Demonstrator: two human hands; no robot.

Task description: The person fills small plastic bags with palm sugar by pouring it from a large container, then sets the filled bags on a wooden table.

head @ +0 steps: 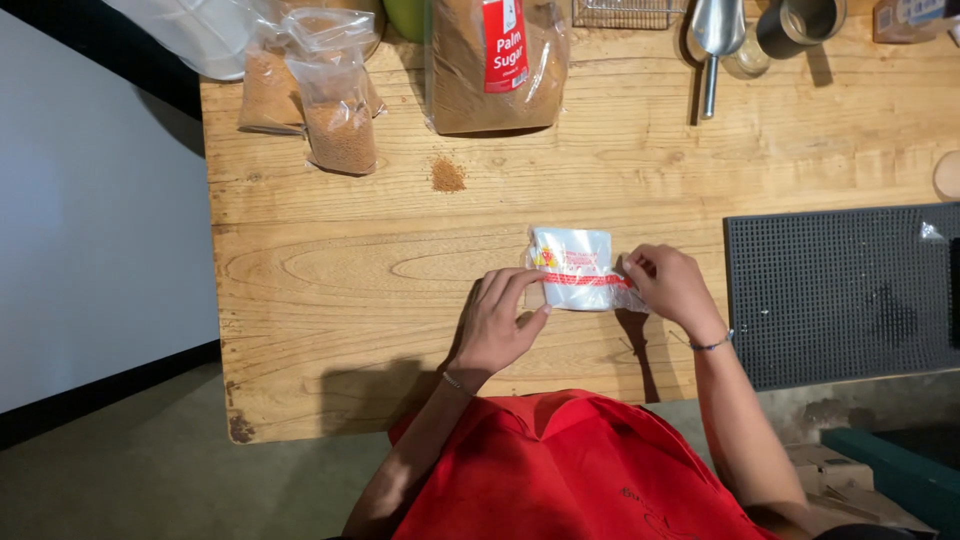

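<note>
Two hands on one small clear plastic pouch with a red band and white print, which lies flat near the front middle of the pale wooden plank table. My left hand presses fingertips down on the pouch's near left corner, flat rather than gripping. My right hand pinches the pouch's right end at the red band.

To do this well, I judge the left should keep pinning the corner while the right works along the band, so the film stays taut and unwrinkled.

Right of the hands: a black ribbed rubber mat.

Farther back: a little spill of brown sugar grains, then a small clear bag part-filled with brown sugar, and a large clear bag of brown sugar with a red label.

Far edge: a metal scoop and a dark metal cup.
</note>
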